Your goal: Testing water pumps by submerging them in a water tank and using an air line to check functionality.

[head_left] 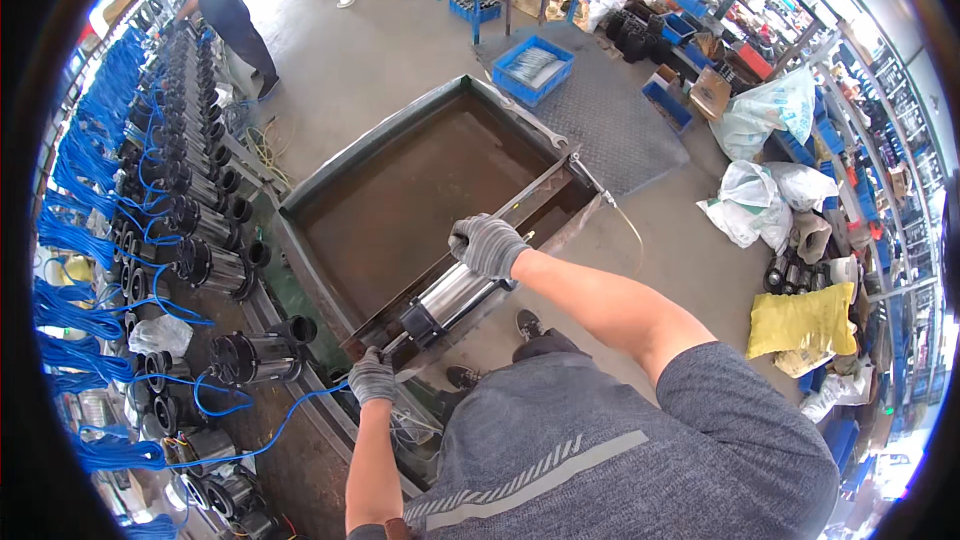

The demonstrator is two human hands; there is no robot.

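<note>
A steel cylindrical pump (pixel 452 297) with black ends lies tilted across the rails at the near side of a tank (pixel 300 258) of brown water. My right hand (pixel 488 245), in a grey striped glove, is closed just above the steel body; whatever it grips is hidden beneath the fingers. Near the pump's lower left end, my gloved left hand (pixel 372 378) is closed by a short thin rod-like part. A blue cable (pixel 290 423) runs up to that hand from the left. What its fingers hold does not show clearly.
Rows of similar pumps (pixel 250 357) with coiled blue cables (pixel 80 310) line the left side. A wrench (pixel 550 135) lies on the tank's far right corner, beside a thin hose (pixel 632 225). Beyond stands a blue crate (pixel 533 70). Another person (pixel 232 15) works at the far left.
</note>
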